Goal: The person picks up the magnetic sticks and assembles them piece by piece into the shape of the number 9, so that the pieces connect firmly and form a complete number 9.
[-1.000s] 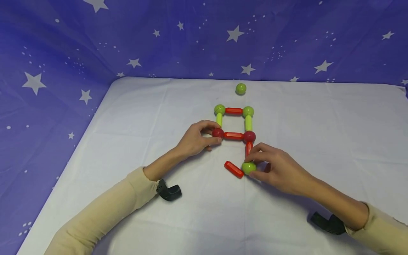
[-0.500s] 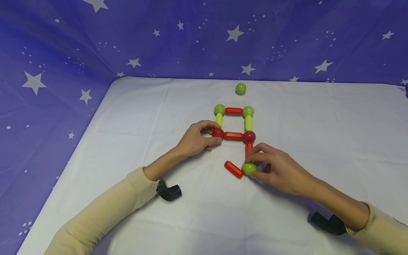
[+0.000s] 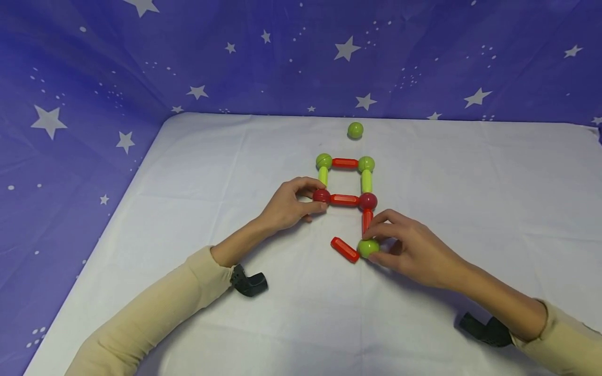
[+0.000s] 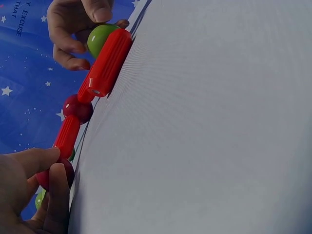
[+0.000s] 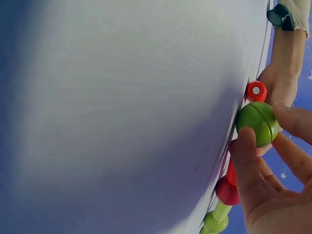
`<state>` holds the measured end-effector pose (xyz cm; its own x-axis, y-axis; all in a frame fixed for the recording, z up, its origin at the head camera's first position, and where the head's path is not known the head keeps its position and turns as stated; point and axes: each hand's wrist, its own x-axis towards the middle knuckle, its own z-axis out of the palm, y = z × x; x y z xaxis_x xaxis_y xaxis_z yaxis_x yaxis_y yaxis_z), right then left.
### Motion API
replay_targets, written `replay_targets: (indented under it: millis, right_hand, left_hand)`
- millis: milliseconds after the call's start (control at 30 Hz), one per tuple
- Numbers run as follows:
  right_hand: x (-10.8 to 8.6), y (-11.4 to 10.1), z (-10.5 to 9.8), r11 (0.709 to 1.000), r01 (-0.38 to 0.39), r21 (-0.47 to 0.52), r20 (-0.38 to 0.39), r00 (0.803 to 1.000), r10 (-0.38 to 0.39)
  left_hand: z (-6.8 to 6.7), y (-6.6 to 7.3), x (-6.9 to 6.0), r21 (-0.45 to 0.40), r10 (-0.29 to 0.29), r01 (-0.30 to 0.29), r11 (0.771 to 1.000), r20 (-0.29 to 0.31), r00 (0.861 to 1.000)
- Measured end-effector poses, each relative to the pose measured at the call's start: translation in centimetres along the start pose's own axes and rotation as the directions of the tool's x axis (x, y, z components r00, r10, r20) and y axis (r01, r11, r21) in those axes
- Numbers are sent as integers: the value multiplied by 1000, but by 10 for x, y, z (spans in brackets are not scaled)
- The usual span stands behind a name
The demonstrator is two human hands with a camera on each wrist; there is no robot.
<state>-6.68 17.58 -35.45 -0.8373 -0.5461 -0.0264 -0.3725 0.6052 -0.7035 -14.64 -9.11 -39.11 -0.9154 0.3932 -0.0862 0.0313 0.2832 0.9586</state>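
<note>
My left hand (image 3: 293,204) pinches the red ball (image 3: 322,196) at the near left corner of a square of magnetic rods and balls. Two green balls (image 3: 324,161) form its far corners, and a second red ball (image 3: 368,201) its near right one. From that ball a red rod (image 3: 367,221) runs toward me, partly covered by fingers, to a green ball (image 3: 367,248). My right hand (image 3: 414,251) grips this green ball (image 5: 257,124) between thumb and fingers. A loose red rod (image 3: 345,250) lies slantwise, its near end at the green ball.
A single green ball (image 3: 355,130) sits beyond the square, near the back of the white-covered table (image 3: 470,172). Dark camera mounts (image 3: 249,282) are on both wrists. A blue curtain with stars (image 3: 282,62) stands behind and to the left.
The green ball under my right hand has shifted very slightly to the right. Both hands keep their holds.
</note>
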Motion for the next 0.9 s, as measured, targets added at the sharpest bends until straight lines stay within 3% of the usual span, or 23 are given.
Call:
replay_targets:
  millis: [200, 433, 900]
  right_hand:
    - [1, 2, -1, 1000, 20, 2, -78, 997, -20]
    - [7, 3, -4, 1000, 17, 7, -92, 996, -17]
    - [17, 7, -9, 996, 88, -22, 41, 995, -87]
  left_hand:
    - [0, 0, 0, -2, -4, 4, 1000, 0, 1000]
    - [0, 0, 0, -6, 6, -6, 1000, -1, 1000]
    - [0, -1, 0, -8, -2, 2, 1000, -1, 1000]
